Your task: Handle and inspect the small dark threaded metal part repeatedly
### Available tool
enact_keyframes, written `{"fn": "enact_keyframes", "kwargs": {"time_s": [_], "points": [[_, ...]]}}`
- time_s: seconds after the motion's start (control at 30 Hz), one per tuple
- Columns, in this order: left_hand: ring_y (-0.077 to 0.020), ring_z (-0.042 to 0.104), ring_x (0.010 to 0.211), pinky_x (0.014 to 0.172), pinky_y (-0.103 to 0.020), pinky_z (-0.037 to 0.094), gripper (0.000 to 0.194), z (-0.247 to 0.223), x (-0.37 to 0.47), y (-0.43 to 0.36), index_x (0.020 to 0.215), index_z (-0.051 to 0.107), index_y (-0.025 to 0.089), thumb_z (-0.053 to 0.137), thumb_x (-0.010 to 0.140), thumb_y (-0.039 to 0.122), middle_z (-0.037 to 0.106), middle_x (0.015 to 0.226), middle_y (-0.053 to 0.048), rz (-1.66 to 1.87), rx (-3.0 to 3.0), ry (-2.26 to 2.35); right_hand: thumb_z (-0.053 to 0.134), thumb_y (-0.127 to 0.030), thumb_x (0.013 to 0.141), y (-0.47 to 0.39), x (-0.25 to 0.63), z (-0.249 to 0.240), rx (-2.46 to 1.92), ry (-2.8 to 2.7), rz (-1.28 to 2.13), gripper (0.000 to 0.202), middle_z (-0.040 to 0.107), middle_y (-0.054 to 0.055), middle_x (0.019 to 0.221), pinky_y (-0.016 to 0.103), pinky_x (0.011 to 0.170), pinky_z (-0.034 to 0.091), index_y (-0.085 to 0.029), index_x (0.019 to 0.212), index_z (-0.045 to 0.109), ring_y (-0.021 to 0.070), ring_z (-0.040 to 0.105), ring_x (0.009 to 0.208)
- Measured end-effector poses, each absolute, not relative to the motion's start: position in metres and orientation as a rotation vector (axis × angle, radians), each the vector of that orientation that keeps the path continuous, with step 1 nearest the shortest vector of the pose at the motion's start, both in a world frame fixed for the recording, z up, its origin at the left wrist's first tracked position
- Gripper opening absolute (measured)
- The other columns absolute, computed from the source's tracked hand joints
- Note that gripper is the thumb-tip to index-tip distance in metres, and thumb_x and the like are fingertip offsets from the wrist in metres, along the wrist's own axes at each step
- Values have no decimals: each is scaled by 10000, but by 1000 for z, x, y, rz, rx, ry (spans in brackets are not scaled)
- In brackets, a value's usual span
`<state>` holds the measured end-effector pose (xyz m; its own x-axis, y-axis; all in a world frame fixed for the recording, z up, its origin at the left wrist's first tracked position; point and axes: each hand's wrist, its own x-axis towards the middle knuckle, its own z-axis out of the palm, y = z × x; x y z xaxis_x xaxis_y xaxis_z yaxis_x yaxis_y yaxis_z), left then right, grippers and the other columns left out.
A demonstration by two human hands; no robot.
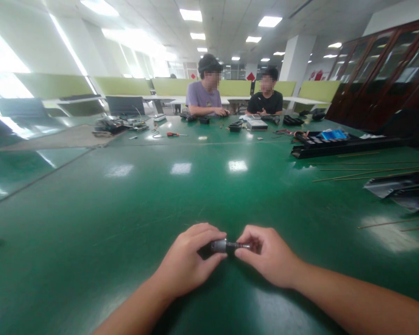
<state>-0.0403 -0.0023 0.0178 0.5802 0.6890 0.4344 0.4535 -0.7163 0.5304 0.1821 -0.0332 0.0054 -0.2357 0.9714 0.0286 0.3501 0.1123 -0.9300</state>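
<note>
Low in the head view, my left hand [192,258] is closed around a small silver-and-black cylinder [219,245]. Its thumb and fingers grip the cylinder from either side, and the left end is partly hidden in the palm. A thin dark shaft [233,245] points right from the cylinder. My right hand [270,256] pinches the far end of that shaft between thumb and fingers. Both are held just over the green tabletop [153,200], with the shaft lying about level. Whether cylinder and shaft are one piece I cannot tell.
An orange-handled screwdriver [174,134] lies farther back. Thin brass-coloured rods [370,177] and dark metal channels [401,190] lie at the right. Behind them is a long black tray [338,145] with parts. Two people sit across the table; piled parts [120,124] stand back left.
</note>
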Motion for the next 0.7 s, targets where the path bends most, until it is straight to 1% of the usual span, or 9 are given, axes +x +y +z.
{"fn": "enact_keyframes", "kwargs": {"time_s": [0.2,0.7], "points": [[-176,673,954,893,-312,531,248,19,-42,-2,1063,693,242,716,820,197,728,1005,-14,912,2482,925,683,-187,795,-33,182,3,-1294,-1691,1104,45,597,-22,654,224,556,366,-155,780,657,117,505,589],[-185,680,969,903,-315,547,245,17,-46,0,1065,697,241,718,822,212,730,1018,-27,956,2518,933,678,-186,793,-33,182,3,-1280,-1661,1114,42,605,-17,654,223,555,384,-158,776,652,119,526,589]]}}
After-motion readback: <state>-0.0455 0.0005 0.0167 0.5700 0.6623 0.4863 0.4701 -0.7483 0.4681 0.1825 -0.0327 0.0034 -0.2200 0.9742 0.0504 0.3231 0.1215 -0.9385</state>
